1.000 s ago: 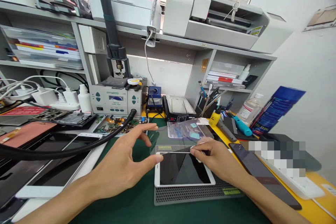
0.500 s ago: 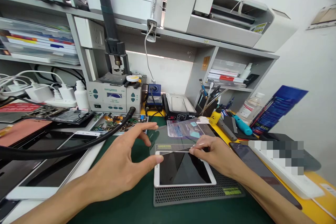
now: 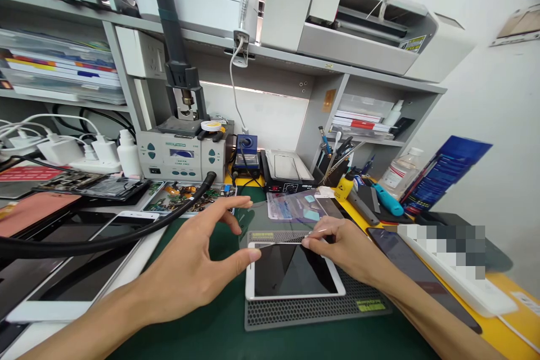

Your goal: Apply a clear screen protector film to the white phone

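Note:
A clear screen protector (image 3: 264,216) stands tilted above the far edge of a white-framed tablet (image 3: 291,271) with a dark screen. My left hand (image 3: 202,253) spans the sheet's left side, thumb and index finger wide apart at its edges. That thumb tip is over the tablet's far left corner. With pinched fingertips, my right hand (image 3: 337,244) grips the near edge of the sheet toward the right, just above the tablet. The tablet lies flat on a grey perforated mat (image 3: 304,315). The sheet is hard to see where it crosses the background.
A black hose (image 3: 126,242) runs across devices on the left, near my left forearm. Behind are a tray of circuit parts (image 3: 185,199), a hot-air station (image 3: 181,154) and a heating plate (image 3: 291,171). A white power strip (image 3: 455,275) and a dark panel (image 3: 422,275) lie right.
The whole view has shifted very slightly. Both hands, the clear sheet and the tablet keep nearly the same positions relative to one another.

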`<state>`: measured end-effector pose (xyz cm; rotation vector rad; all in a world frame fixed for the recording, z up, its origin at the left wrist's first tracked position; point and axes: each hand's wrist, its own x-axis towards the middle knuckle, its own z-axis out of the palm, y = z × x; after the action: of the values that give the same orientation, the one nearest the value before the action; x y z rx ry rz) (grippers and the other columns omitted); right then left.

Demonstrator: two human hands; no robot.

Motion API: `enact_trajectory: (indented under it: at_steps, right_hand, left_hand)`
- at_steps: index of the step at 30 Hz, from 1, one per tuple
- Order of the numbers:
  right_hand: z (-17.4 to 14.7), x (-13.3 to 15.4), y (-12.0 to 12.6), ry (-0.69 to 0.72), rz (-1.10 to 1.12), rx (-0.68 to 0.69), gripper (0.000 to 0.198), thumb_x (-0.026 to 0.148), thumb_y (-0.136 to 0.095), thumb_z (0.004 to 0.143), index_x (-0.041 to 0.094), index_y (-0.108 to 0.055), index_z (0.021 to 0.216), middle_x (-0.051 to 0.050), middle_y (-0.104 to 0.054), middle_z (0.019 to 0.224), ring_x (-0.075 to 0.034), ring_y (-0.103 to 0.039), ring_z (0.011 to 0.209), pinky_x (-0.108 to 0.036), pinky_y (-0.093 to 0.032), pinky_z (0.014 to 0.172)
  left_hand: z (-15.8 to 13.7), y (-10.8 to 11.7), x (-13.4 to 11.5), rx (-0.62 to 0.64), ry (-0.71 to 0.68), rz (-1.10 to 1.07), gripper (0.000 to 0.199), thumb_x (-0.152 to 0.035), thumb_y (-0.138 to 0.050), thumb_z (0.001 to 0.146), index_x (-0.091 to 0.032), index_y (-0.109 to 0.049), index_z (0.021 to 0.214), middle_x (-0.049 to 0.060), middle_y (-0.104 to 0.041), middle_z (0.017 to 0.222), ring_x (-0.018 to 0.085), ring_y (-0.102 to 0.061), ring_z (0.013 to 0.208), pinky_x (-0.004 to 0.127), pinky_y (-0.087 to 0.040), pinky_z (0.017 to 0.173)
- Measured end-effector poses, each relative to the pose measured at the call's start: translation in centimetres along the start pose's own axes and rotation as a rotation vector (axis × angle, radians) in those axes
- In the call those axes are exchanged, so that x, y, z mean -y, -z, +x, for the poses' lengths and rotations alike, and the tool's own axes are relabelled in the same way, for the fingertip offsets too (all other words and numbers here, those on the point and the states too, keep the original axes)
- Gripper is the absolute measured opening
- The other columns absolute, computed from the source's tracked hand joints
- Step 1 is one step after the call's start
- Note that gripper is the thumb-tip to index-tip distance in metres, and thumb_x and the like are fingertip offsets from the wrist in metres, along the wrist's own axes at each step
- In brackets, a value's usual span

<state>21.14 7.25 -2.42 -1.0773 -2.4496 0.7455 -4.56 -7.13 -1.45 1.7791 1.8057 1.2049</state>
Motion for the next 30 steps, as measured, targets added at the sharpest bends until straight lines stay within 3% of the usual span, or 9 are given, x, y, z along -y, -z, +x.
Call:
enact_trajectory:
  at_steps: [6, 12, 17, 21, 25, 30]
  right_hand:
    - [-0.2, 0.6, 0.0, -0.02, -0.006, -0.008, 0.031, 0.038, -0.061, 0.091, 0.022, -0.072, 0.068, -0.003, -0.068, 0.08, -0.021, -0.062, 0.078, -0.031, -0.042, 0.07]
    - [-0.5, 0.5, 0.6, -0.1, 0.107, -0.039, 0.026, 0.04, -0.059, 0.094, 0.022, -0.077, 0.091, -0.006, -0.071, 0.104, -0.024, -0.065, 0.09, -0.033, -0.045, 0.076]
    - [-1.4, 1.1, 0.4, 0.05, 0.15, 0.003, 0.017, 0.035, -0.062, 0.094, 0.027, -0.077, 0.095, -0.003, -0.071, 0.099, -0.022, -0.064, 0.091, -0.032, -0.047, 0.078]
    - [-1.3, 0.7, -0.2, 0.173, 0.014, 0.013, 0.019, 0.029, -0.058, 0.096, 0.027, -0.077, 0.097, -0.004, -0.07, 0.096, -0.022, -0.062, 0.093, -0.034, -0.048, 0.082]
    - [-0.9, -0.8, -0.4, 0.152, -0.161, -0.117, 0.026, 0.029, -0.051, 0.099, 0.022, -0.075, 0.102, -0.009, -0.068, 0.097, -0.026, -0.06, 0.097, -0.04, -0.048, 0.085]
    - [-1.1, -0.6, 0.0, 0.138, -0.091, -0.145, 0.027, 0.033, -0.048, 0.101, 0.023, -0.072, 0.108, -0.01, -0.066, 0.102, -0.026, -0.061, 0.095, -0.039, -0.05, 0.081]
  left_hand:
    - [0.0, 0.1, 0.0, 0.012, -0.002, 0.008, 0.06, -0.059, -0.06, 0.086, -0.035, -0.046, 0.139, 0.001, -0.064, 0.105, 0.015, -0.059, 0.063, 0.026, -0.039, 0.049]
    - [0.1, 0.1, 0.0, -0.026, -0.017, 0.006, 0.06, -0.061, -0.06, 0.086, -0.034, -0.048, 0.138, 0.002, -0.065, 0.103, 0.021, -0.066, 0.082, 0.026, -0.04, 0.052]
    - [0.1, 0.2, 0.0, -0.031, -0.023, 0.022, 0.061, -0.06, -0.06, 0.085, -0.034, -0.048, 0.139, 0.001, -0.065, 0.102, 0.018, -0.064, 0.074, 0.027, -0.043, 0.055]
    - [0.0, 0.2, 0.0, -0.022, -0.021, 0.013, 0.06, -0.06, -0.06, 0.086, -0.034, -0.047, 0.139, 0.002, -0.065, 0.103, 0.019, -0.064, 0.078, 0.027, -0.042, 0.056]
    - [0.0, 0.3, 0.0, -0.019, -0.022, 0.009, 0.061, -0.059, -0.061, 0.086, -0.034, -0.047, 0.139, 0.001, -0.065, 0.103, 0.018, -0.063, 0.075, 0.027, -0.042, 0.055]
    - [0.0, 0.4, 0.0, -0.015, -0.03, 0.003, 0.06, -0.058, -0.061, 0.087, -0.033, -0.047, 0.14, 0.002, -0.064, 0.101, 0.014, -0.057, 0.062, 0.025, -0.039, 0.05]
